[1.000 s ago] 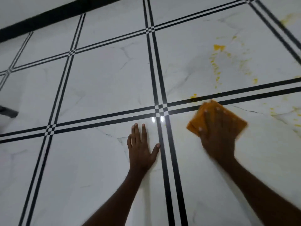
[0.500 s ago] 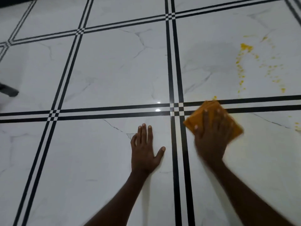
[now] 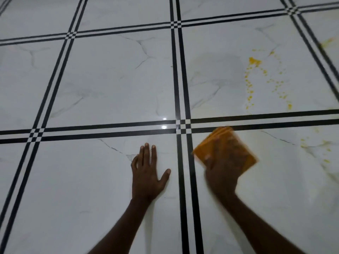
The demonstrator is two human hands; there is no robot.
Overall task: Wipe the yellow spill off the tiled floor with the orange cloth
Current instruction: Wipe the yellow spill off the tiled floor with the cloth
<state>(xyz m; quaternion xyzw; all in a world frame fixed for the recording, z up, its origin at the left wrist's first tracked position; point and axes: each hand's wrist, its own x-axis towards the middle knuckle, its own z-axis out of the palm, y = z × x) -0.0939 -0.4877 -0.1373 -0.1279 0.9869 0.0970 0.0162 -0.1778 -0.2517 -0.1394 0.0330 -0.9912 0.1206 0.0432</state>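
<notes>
Pressing orange cloth (image 3: pixel 227 147) under right hand (image 3: pixel 221 175), yellow spill (image 3: pixel 251 77) beyond

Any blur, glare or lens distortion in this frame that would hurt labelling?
Head view: the right hand and orange cloth are smeared by motion blur, edges soft; the left hand, flat on the tiled floor, is sharp. Two small glare spots sit on the glossy tile. Wide-angle bowing curves the black grout lines. The yellow spill reads clearly.

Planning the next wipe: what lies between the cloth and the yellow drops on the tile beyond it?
Head view: only the black double border line and bare tile separate the cloth from the drops.
</notes>
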